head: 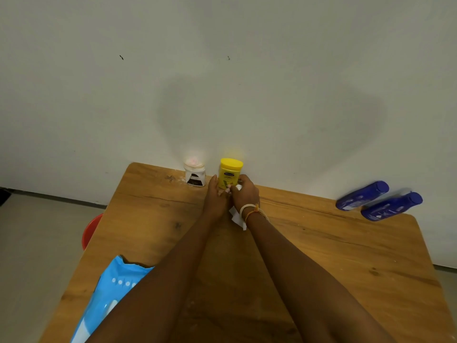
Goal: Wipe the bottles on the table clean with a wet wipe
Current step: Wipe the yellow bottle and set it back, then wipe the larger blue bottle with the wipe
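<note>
Yellow bottle (230, 173) at frame centre, steadied by left hand (217, 191), meets right hand (244, 194) grasping wet wipe (237, 216); others seemingly await.

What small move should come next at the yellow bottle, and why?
Probably rub the white wet wipe up the yellow plastic bottle. Both hands meet at its base: the left hand steadies it, the right hand holds the wipe low, and the label and cap above sit uncovered. The two blue bottles stand untouched, far right.
</note>
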`<state>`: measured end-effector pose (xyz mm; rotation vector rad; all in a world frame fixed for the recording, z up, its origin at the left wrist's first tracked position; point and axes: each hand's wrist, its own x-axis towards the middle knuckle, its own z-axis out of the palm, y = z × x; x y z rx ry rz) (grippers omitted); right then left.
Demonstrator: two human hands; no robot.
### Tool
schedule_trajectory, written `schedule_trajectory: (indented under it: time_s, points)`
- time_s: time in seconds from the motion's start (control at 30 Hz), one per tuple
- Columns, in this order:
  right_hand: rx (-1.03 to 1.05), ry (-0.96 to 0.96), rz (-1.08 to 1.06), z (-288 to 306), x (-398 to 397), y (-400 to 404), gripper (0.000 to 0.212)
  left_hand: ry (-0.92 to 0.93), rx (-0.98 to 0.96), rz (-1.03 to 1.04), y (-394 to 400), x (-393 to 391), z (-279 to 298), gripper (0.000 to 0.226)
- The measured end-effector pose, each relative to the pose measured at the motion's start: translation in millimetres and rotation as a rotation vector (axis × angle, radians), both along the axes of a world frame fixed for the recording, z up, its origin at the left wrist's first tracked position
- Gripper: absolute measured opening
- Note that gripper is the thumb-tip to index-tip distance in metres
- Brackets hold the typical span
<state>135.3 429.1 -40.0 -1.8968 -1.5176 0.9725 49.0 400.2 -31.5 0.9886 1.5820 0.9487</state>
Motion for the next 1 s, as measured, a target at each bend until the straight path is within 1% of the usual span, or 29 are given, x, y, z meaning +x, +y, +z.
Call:
schedule_trajectory:
  time_s: [0.1,0.2,0.3,0.37,0.4,0.47,0.53,0.6,0.63,0.7,0.73,0.83,0.93,1.0]
  points:
    - [-0.015,0.000,-0.008,0.1,0.0,0.7,0.026,0.004,-0.036,0.002,-0.3,0.0,-0.1,0.064]
    - [-0.054,-0.001,-0.034,-1.2,3.4,-1.4,0.036,0.029,-0.073,0.010,-4.3,2.5,3.1,0.065]
    - [-0.107,0.076,-0.118,4.6,10.4,-11.1,0.048,0.068,-0.112,0.029,-13.3,6.3,13.4,0.062]
    - [-0.144,0.165,-0.238,9.7,18.3,-19.0,0.053,0.123,-0.133,0.022,-20.9,10.2,16.6,0.061]
    - [-0.162,0.229,-0.304,13.3,23.6,-24.4,0.051,0.138,-0.136,0.006,-25.1,13.0,17.6,0.060]
    - [-0.212,0.421,-0.433,23.6,36.4,-37.0,0.032,0.145,-0.134,-0.032,-35.4,21.0,23.7,0.056]
    - [-0.283,0.656,-0.548,36.3,52.7,-50.1,0.013,0.168,-0.106,-0.087,-44.9,33.2,30.6,0.051]
    - [-0.321,0.837,-0.644,43.4,71.8,-63.0,0.009,0.191,-0.072,-0.150,-51.5,48.6,38.6,0.050]
    - [-0.312,0.898,-0.675,46.8,81.9,-69.5,0.013,0.197,-0.059,-0.179,-53.8,57.4,43.1,0.049]
    - [-0.266,0.973,-0.717,50.8,103.4,-81.6,0.023,0.200,-0.042,-0.225,-56.5,77.9,49.8,0.046]
    - [-0.247,0.994,-0.738,55.3,115.4,-88.6,0.023,0.200,-0.035,-0.243,-57.9,89.7,53.5,0.045]
    - [-0.227,1.034,-0.798,65.8,158.9,-107.0,0.014,0.199,-0.020,-0.286,-62.6,128.9,62.8,0.041]
    - [-0.263,1.056,-0.827,70.4,204.0,-118.2,0.031,0.189,-0.004,-0.307,-62.0,168.8,66.7,0.036]
    - [-0.272,1.080,-0.845,72.2,233.9,-121.6,0.036,0.190,-0.018,-0.313,-59.1,196.6,68.0,0.034]
